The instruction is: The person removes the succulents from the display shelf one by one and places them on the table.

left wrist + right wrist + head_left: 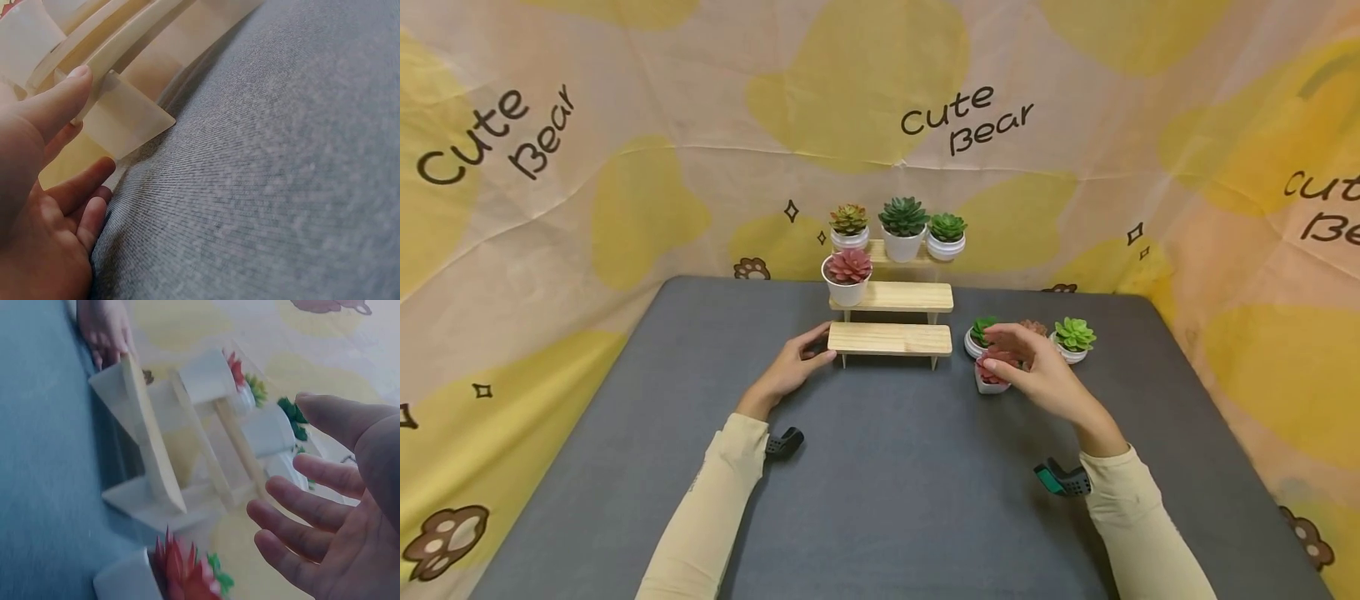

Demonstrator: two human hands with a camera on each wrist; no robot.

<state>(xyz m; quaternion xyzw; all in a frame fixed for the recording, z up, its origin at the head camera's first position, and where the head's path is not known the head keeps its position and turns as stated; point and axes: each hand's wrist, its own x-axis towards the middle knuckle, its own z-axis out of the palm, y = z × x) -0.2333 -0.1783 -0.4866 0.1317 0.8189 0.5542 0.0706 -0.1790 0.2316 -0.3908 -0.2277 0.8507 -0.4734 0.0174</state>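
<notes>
My left hand (786, 369) holds the left end of the lowest step of a three-step wooden display stand (890, 338). In the left wrist view the thumb (62, 100) lies against the board's edge, with the index finger on its other side. Over the potted succulents at the stand's right, my right hand (1037, 371) is spread with nothing in its grasp. Nearest to it is a red succulent in a white pot (991, 385), partly covered by the fingers. In the right wrist view, that red succulent (187, 569) sits below the open palm.
A pink succulent (848, 271) stands on the middle step's left end. The top step bears a yellow-green succulent (849, 221), a large dark green one (903, 218) and a small green one (947, 229). Right of the stand are green (979, 332), brownish (1033, 327) and bright green succulents (1074, 335).
</notes>
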